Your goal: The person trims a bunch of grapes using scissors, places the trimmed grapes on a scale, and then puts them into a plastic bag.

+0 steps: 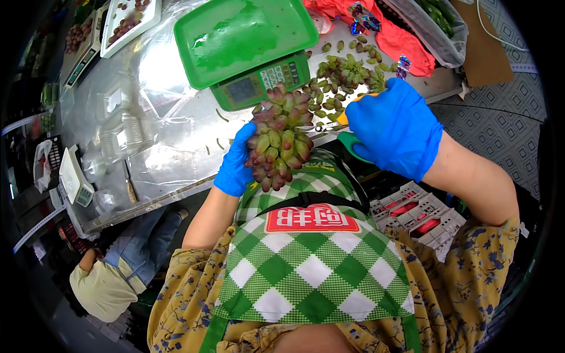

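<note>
My left hand, in a blue glove, holds a bunch of long green and reddish grapes in front of my apron. Its fingers are mostly hidden behind the fruit. To the right, my right hand, also blue-gloved, grips scissors with green and orange handles; their metal blades point left at the bunch. Beyond both hands, loose grapes and small clusters lie on the metal table. A green scale with a wet green tray stands behind the bunch.
Clear plastic boxes, a knife and a white scale are on the left. Pink-red wrapping and a lined crate of green vegetables stand at back right. Another person is beyond the table's near left edge.
</note>
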The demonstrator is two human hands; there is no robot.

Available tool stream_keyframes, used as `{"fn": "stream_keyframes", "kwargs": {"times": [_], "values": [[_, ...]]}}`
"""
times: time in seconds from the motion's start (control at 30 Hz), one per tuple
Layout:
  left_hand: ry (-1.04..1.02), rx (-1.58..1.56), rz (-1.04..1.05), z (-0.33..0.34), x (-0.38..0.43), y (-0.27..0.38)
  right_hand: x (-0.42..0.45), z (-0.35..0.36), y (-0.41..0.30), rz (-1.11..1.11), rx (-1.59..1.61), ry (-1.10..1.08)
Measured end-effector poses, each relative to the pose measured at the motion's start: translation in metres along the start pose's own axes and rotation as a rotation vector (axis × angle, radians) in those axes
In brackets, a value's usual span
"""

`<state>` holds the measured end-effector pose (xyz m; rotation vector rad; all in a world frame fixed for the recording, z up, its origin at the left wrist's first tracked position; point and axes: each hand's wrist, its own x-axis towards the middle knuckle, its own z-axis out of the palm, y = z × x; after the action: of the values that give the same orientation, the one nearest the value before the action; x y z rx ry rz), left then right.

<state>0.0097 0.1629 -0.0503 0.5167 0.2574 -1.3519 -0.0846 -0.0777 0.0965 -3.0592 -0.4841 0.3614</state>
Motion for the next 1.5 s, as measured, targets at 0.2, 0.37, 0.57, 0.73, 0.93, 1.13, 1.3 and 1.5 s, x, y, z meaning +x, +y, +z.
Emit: {"fn": "stream_keyframes", "kwargs": {"times": [0.2, 0.37, 0.57, 0.73, 0.93, 1.13, 1.3, 1.5], "values": [[-0.006, -0.049, 0.014, -0.005, 0.003, -0.005, 0.011, -0.008, -0.001, -0.060, -0.043, -0.099], [0.043, -0.072, 0.000, -0.011, 0.001, -0.007, 0.012, -0.005, 0.004, -0.146, -0.040, 0.018], [-0.057, -0.106, 0.006, -0.005, 0.003, -0.006, 0.003, -0.011, 0.009, 0.005, 0.042, -0.104], [-0.068, -0.103, 0.026, 0.001, 0.004, -0.002, -0.015, 0.008, 0.035, 0.197, 0.171, 0.015], [0.069, -0.020, 0.040, -0.002, 0.007, 0.000, -0.019, 0.017, 0.014, 0.275, 0.274, -0.137], [0.015, -0.012, -0.022, 0.008, 0.009, 0.002, -0.011, 0.012, 0.013, 0.250, 0.281, -0.153], [0.002, 0.009, -0.059, 0.009, 0.011, 0.003, -0.005, 0.009, 0.019, 0.243, 0.255, -0.287], [0.025, 0.026, -0.070, 0.001, 0.014, 0.000, 0.002, 0.009, 0.021, 0.214, 0.293, -0.278]]}}
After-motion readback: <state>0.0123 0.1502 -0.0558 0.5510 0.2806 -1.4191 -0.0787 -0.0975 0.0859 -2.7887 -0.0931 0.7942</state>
